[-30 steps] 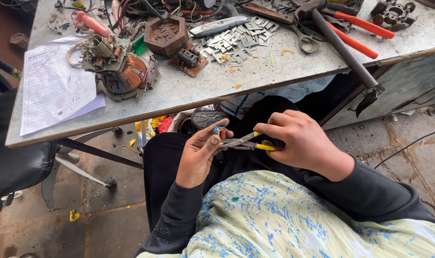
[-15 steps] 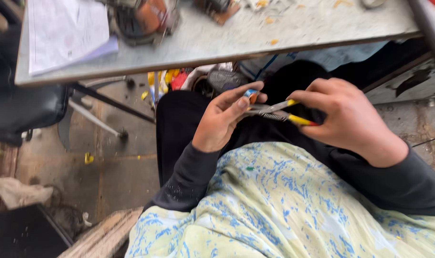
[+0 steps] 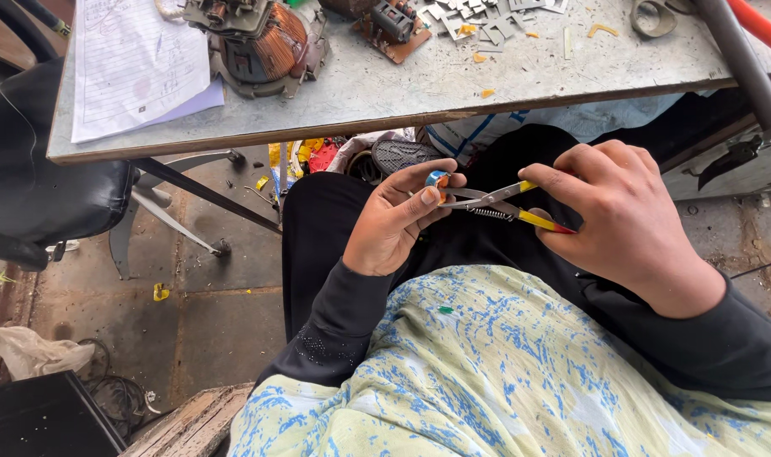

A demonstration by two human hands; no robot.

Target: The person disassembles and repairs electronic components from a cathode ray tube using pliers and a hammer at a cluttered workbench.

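My left hand [image 3: 398, 222] pinches a small blue and orange part [image 3: 437, 178] between thumb and fingertips, over my lap. Gripping small pliers [image 3: 497, 202] with yellow and red handles, my right hand [image 3: 620, 213] points their jaws at that part. Both hands sit just below the edge of the grey workbench [image 3: 419, 85]. I wear black sleeves and a pale yellow top with blue print.
On the bench lie a motor with copper windings [image 3: 263, 42], a lined paper sheet [image 3: 136, 63], small metal laminations [image 3: 478, 17] and a grey bar [image 3: 745, 59]. A black chair [image 3: 38, 186] stands left. A shoe [image 3: 398, 155] and coloured scraps lie under the bench.
The view has shifted so more of the benchtop shows. Both hands stay together on the small part and pliers, with hardly any change in grip.
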